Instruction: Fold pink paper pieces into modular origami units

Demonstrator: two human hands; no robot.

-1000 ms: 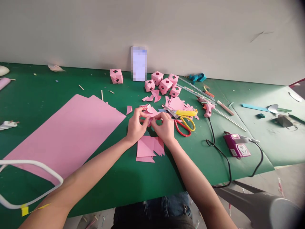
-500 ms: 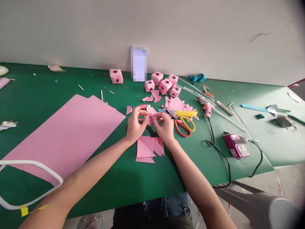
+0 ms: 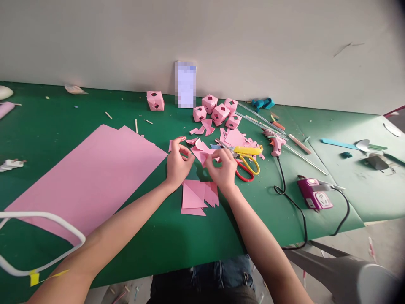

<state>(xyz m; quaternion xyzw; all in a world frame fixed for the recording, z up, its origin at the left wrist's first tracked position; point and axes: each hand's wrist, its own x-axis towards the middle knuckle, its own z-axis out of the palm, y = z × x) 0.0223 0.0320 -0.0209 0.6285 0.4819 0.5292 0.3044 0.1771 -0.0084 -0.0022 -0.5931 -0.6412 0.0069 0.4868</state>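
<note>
My right hand point(image 3: 224, 169) pinches a folded piece of pink paper point(image 3: 200, 153) between thumb and fingertips. My left hand point(image 3: 177, 165) is just left of that paper, apart from it, its fingers curved with a gap between them. Below and between both hands lie cut pink paper pieces point(image 3: 193, 195), some of them pointed. Scissors point(image 3: 248, 164) with one red and one yellow handle rest beside my right hand, a yellow utility knife point(image 3: 248, 150) across them. Pink paper scraps point(image 3: 234, 137) are heaped behind.
Several pink paper polyhedra point(image 3: 220, 114) stand at the back, near a phone point(image 3: 186, 86) leaning on the wall. Large pink sheets point(image 3: 91, 181) cover the left. At right are a glue gun point(image 3: 277, 145), glue sticks and a purple power strip point(image 3: 313, 194). A white frame point(image 3: 44, 216) overhangs the front left.
My left hand has let go of the folded pink paper and drawn slightly left. My right hand has moved a little right, still pinching the paper, which now shows more fully.
</note>
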